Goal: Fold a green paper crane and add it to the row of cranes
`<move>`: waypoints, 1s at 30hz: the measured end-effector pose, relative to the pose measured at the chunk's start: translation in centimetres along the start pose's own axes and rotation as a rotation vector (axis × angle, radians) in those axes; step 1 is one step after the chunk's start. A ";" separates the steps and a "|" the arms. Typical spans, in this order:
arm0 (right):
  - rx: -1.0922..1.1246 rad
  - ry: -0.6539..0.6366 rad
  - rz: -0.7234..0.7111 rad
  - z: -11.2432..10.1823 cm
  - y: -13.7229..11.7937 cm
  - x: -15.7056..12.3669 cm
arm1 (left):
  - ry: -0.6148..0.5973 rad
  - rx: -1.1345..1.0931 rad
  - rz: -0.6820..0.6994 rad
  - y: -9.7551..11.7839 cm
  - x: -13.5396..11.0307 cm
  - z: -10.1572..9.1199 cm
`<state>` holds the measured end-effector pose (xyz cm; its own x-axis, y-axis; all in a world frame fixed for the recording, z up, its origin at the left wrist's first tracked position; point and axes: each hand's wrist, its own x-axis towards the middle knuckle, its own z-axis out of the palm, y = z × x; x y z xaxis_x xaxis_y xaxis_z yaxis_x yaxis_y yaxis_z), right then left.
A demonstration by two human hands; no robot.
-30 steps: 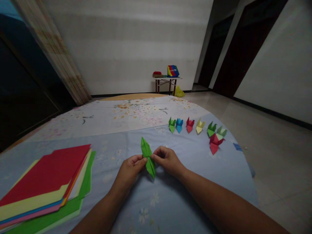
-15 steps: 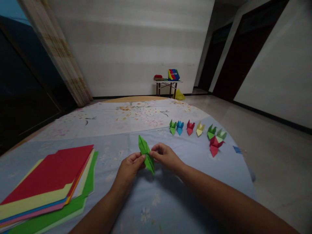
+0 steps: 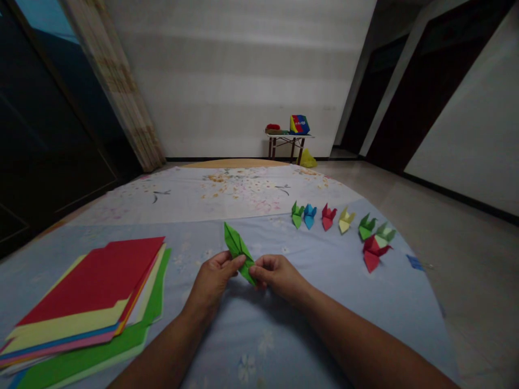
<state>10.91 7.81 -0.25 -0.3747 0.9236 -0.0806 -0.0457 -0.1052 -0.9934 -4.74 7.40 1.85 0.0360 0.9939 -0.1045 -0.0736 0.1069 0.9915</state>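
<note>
A green folded paper (image 3: 235,243), long and pointed at its far end, is held just above the tablecloth between both hands. My left hand (image 3: 215,274) pinches its left side near the middle, thumb on top. With thumb and fingers closed, my right hand (image 3: 277,274) grips the lower right end. Creases run along the paper's upper face; its underside is hidden. To the right stand several folded paper cranes: green (image 3: 297,215), blue (image 3: 310,216), red (image 3: 328,217), yellow (image 3: 346,220), another green (image 3: 366,227), pale green (image 3: 384,234) and a nearer red one (image 3: 373,254).
A stack of coloured paper sheets (image 3: 93,281), red on top, lies at the left. A flowered cloth (image 3: 186,189) covers the round table. Near its right edge is a small blue object (image 3: 414,262). By the wall, a small table (image 3: 288,136) bears a colourful box (image 3: 299,125).
My right hand has slid from the paper's middle to its lower end. The paper's near tip is now partly covered by those fingers. The whole view has shifted slightly left.
</note>
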 end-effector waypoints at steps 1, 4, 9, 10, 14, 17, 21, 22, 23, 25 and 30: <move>-0.008 -0.007 -0.003 0.0 0.0 0.0 | -0.012 -0.023 -0.010 0.0 0.0 0.0; -0.023 -0.023 -0.032 0.1 0.0 0.0 | -0.080 -0.136 -0.046 0.0 0.0 0.0; -0.047 -0.025 -0.036 0.0 0.1 0.1 | -0.090 -0.247 -0.090 0.0 -0.1 0.2; -0.056 -0.026 -0.024 0.0 0.2 0.1 | -0.062 -0.252 -0.087 0.0 -0.1 0.3; -0.134 -0.084 0.005 0.0 0.5 0.0 | 0.061 -0.245 -0.045 0.4 -0.3 0.3; -0.138 -0.108 0.015 0.0 0.7 -0.1 | 0.128 -0.248 -0.027 0.6 -0.4 0.1; -0.052 -0.072 0.013 0.3 0.6 -0.2 | 0.162 -0.251 -0.034 0.9 -0.9 0.0; -0.035 -0.039 -0.009 0.4 0.5 -0.3 | 0.164 -0.252 -0.038 1.0 -1.0 0.0; -0.029 0.010 -0.047 0.4 0.4 -0.4 | 0.164 -0.251 -0.040 1.2 -1.1 0.0; -0.056 0.124 -0.159 0.6 0.1 -0.6 | 0.163 -0.252 -0.042 1.9 -1.1 -0.1; -0.236 0.198 -0.383 0.8 -0.4 -1.2 | 0.192 -0.262 -0.055 3.2 -0.4 0.2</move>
<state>10.69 6.43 0.27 -0.1876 0.9344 0.3030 0.0734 0.3209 -0.9443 -4.81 7.33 5.08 -0.1402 0.9708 -0.1944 -0.3312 0.1391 0.9332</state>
